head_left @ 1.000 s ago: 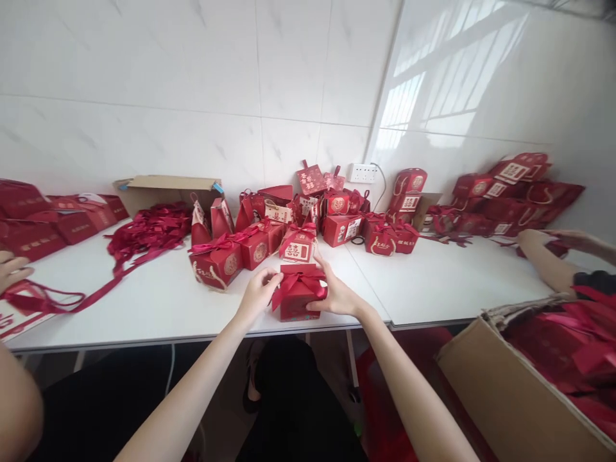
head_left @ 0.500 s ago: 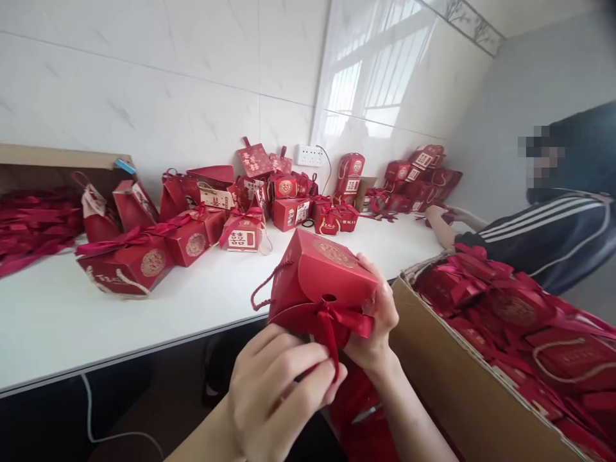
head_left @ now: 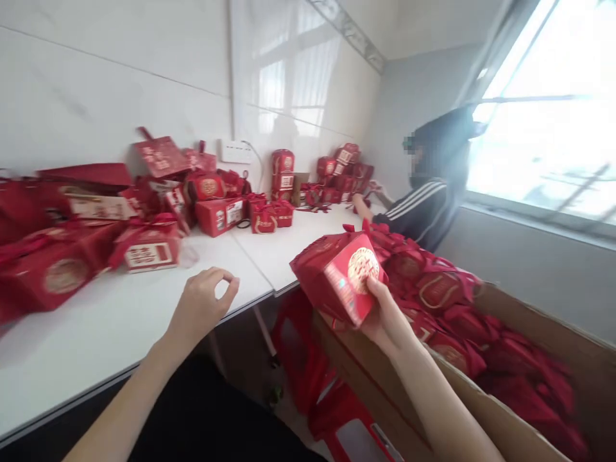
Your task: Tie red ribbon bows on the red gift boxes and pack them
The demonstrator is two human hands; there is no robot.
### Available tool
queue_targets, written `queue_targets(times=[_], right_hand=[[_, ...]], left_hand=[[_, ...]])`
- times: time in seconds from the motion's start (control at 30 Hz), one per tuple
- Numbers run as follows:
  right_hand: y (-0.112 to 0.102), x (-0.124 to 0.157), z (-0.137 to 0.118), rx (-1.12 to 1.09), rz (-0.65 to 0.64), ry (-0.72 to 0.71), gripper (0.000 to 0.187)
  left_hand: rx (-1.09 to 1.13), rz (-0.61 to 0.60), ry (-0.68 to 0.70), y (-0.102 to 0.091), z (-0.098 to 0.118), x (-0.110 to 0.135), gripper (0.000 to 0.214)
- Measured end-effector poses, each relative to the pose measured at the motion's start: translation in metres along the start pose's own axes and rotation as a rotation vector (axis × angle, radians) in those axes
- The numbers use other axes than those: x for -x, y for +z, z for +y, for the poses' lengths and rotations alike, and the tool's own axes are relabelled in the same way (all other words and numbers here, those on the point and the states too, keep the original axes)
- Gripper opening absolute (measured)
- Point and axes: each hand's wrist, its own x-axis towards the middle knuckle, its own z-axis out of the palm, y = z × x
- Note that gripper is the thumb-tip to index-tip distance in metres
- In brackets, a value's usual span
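Note:
My right hand [head_left: 385, 314] grips a red gift box [head_left: 332, 276] and holds it tilted above the near edge of the carton. The thumb lies over the round gold emblem on one face; the other fingers are mostly behind the box. My left hand [head_left: 205, 301] hovers over the front edge of the white table, apart from the box. Its fingers are curled, thumb and forefinger making a ring, and nothing shows in them. Below the box stands a cardboard carton [head_left: 466, 372] piled with red gift boxes [head_left: 447, 289] tied with ribbons.
Along the tiled wall, several red boxes [head_left: 221, 215] stand on the white table [head_left: 86, 346]. A person in a dark striped jacket [head_left: 418, 205] works at its far end. A red plastic stool [head_left: 332, 410] stands under the table edge. A bright window [head_left: 553, 109] is at the right.
My left hand has let go of the box's ribbon and moved left. My right hand has carried the box over the carton's edge and turned it. The view has swung right.

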Motion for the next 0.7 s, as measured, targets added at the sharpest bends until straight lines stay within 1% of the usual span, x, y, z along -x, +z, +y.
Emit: queue_targets(times=[0.03, 0.07, 0.1, 0.17, 0.2, 0.27, 0.4, 0.47, 0.5, 0.53, 0.57, 0.63, 0.67, 0.7], right_hand=[[-0.009, 0.002, -0.005, -0.134, 0.023, 0.129, 0.043], [-0.017, 0.005, -0.010, -0.243, 0.039, 0.216, 0.040], [-0.025, 0.008, -0.013, -0.327, 0.051, 0.263, 0.038], [-0.036, 0.014, -0.017, -0.436, 0.073, 0.275, 0.034], [-0.040, 0.017, -0.018, -0.462, 0.081, 0.268, 0.034], [-0.047, 0.024, -0.019, -0.476, 0.086, 0.268, 0.037], [-0.057, 0.038, -0.017, -0.412, 0.083, 0.264, 0.044], [-0.064, 0.046, -0.015, -0.315, 0.115, 0.234, 0.046], [-0.068, 0.052, -0.014, -0.222, 0.150, 0.194, 0.047], [-0.074, 0.058, -0.013, -0.074, 0.211, 0.107, 0.047], [-0.081, 0.065, -0.013, 0.108, 0.293, -0.020, 0.047], [-0.100, 0.080, -0.016, 0.472, 0.490, -0.332, 0.050], [-0.110, 0.089, -0.019, 0.632, 0.584, -0.473, 0.061], [-0.120, 0.097, -0.022, 0.790, 0.660, -0.585, 0.072]], left_hand=[[-0.004, -0.064, 0.057, 0.016, -0.010, -0.003, 0.028], [-0.019, -0.135, 0.119, 0.032, -0.018, -0.006, 0.033], [-0.054, -0.219, 0.193, 0.046, -0.026, -0.007, 0.040], [-0.168, -0.364, 0.316, 0.068, -0.038, -0.007, 0.056], [-0.223, -0.415, 0.357, 0.074, -0.042, -0.006, 0.058], [-0.296, -0.449, 0.389, 0.078, -0.045, -0.003, 0.058], [-0.357, -0.431, 0.380, 0.070, -0.038, 0.000, 0.069], [-0.402, -0.452, 0.375, 0.066, -0.033, 0.000, 0.070], [-0.422, -0.464, 0.373, 0.066, -0.032, -0.001, 0.070], [-0.434, -0.470, 0.372, 0.066, -0.033, -0.002, 0.070], [-0.434, -0.473, 0.376, 0.067, -0.035, -0.002, 0.071], [-0.400, -0.471, 0.400, 0.071, -0.044, -0.002, 0.074], [-0.372, -0.462, 0.417, 0.074, -0.050, -0.002, 0.076], [-0.341, -0.449, 0.433, 0.078, -0.057, -0.001, 0.078]])
